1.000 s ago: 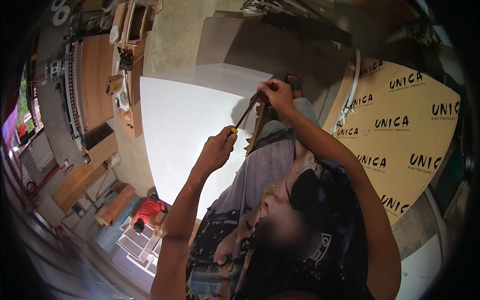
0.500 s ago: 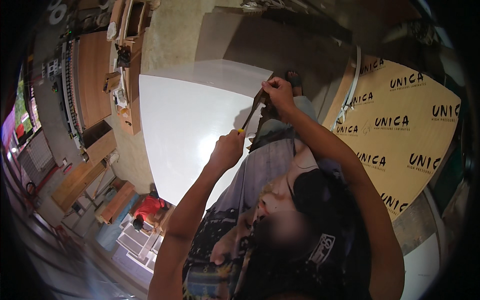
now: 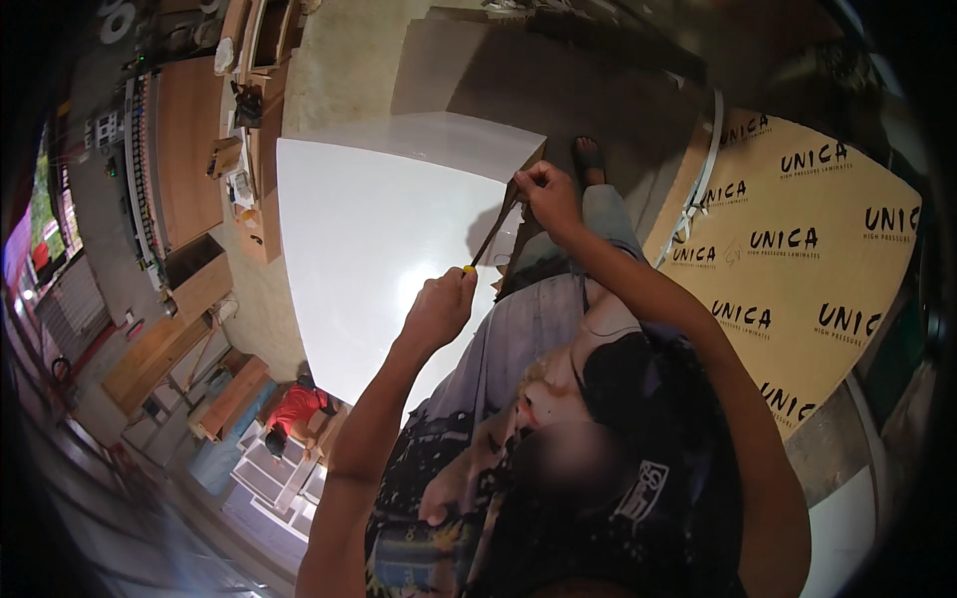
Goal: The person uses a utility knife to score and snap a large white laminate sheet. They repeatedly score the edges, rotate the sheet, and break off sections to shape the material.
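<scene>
A long, flat, dark file (image 3: 494, 230) with a yellow handle end lies slantwise along the right edge of a large white laminated panel (image 3: 349, 239). My left hand (image 3: 440, 308) is closed round its handle, over the white surface. At the far end, my right hand (image 3: 548, 196) pinches the file's tip between thumb and fingers, near the panel's far right corner. Jagged scraps of edge material (image 3: 500, 283) show beside the panel edge, close to my trousers. Whether the file touches the edge along its whole length I cannot tell.
On the right lies a yellow-brown printed laminate sheet (image 3: 788, 269), with a pale strip (image 3: 706, 169) along its left side. Wooden boards (image 3: 189, 159) and a bench with tools line the left. A person in red (image 3: 296, 411) crouches by white frames (image 3: 269, 478) at lower left.
Both hands and the file have shifted a little to the left and toward me. The grip of each hand on the file stays the same.
</scene>
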A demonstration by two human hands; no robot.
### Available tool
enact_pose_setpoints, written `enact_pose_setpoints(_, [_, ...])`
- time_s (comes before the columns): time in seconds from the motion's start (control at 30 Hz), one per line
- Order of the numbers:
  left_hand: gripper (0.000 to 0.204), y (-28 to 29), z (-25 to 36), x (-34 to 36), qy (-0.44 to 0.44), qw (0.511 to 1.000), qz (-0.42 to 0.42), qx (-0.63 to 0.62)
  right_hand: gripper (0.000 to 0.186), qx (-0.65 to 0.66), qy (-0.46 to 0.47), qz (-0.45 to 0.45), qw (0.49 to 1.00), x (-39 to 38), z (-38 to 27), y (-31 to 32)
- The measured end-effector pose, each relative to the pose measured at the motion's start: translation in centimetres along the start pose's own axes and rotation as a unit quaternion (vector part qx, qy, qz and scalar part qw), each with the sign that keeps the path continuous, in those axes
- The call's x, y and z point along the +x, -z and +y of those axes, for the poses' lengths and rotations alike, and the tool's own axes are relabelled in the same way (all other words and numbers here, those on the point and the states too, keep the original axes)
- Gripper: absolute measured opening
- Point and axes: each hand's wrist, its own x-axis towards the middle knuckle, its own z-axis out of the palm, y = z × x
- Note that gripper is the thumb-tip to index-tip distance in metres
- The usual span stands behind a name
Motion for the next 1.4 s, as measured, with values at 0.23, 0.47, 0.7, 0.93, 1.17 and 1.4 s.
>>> enact_pose_setpoints(0.23, [0.044,-2.3,-0.5,2.5,-0.040,0.999,0.034,-0.001,0.029,0.011,-0.092,0.006,0.996,1.1,2.9,0.6])
enact_pose_setpoints(0.47, [0.044,-1.6,-1.7,-2.2,0.011,0.999,0.018,-0.034,0.020,-0.057,0.002,0.015,0.998,-2.1,2.7,-1.8])
enact_pose_setpoints(0.7, [0.043,-4.4,-2.8,-1.3,-0.048,0.998,0.049,0.007,0.024,0.014,-0.042,0.031,0.999,-2.3,4.2,-1.7])
enact_pose_setpoints(0.93, [0.045,-3.6,-2.9,-2.4,-0.094,0.992,0.076,-0.043,0.024,-0.015,-0.011,0.015,1.000,-2.0,4.2,-1.6])
enact_pose_setpoints(1.17, [0.040,-5.6,-5.8,-3.6,-0.071,0.994,0.081,-0.017,0.024,-0.036,0.006,0.024,0.999,-4.3,4.6,-2.7])
enact_pose_setpoints(1.4, [0.042,-6.1,-5.4,-2.0,-0.049,0.996,0.051,-0.053,0.025,-0.016,-0.003,0.014,1.000,-3.1,7.4,-2.1])
